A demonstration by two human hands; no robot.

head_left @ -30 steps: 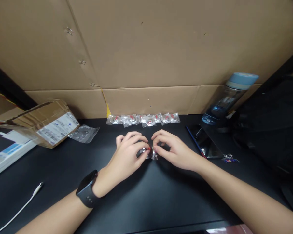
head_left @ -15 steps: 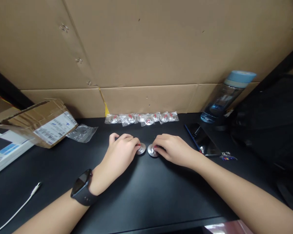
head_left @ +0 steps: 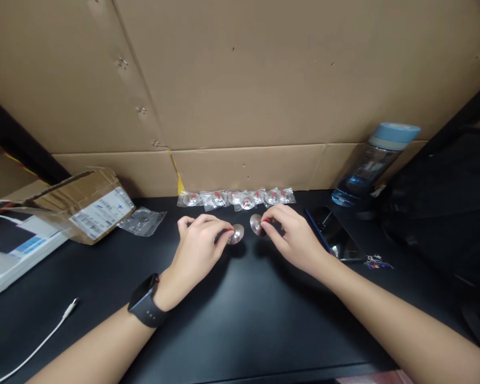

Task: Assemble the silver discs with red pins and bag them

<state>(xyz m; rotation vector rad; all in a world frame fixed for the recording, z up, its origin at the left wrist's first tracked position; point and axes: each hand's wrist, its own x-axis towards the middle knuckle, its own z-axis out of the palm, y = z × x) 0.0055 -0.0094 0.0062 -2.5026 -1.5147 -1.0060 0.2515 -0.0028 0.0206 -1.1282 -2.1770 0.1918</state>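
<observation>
My left hand, with a black watch on its wrist, pinches a small silver finger cymbal near its red loop. My right hand grips a second silver finger cymbal by its red loop between thumb and fingers. Both discs are tilted, raised a little over the black table, with a small gap between them. Behind the hands lies a row of several similar discs in clear plastic bags, red loops showing.
An open cardboard box, an empty plastic bag, a white power strip and a white cable are on the left. To the right are a phone, a blue-lidded bottle and a black bag. Cardboard walls the back.
Both cymbals have come up off the table and tilted, and the gap between them has widened slightly. The view has shifted a little.
</observation>
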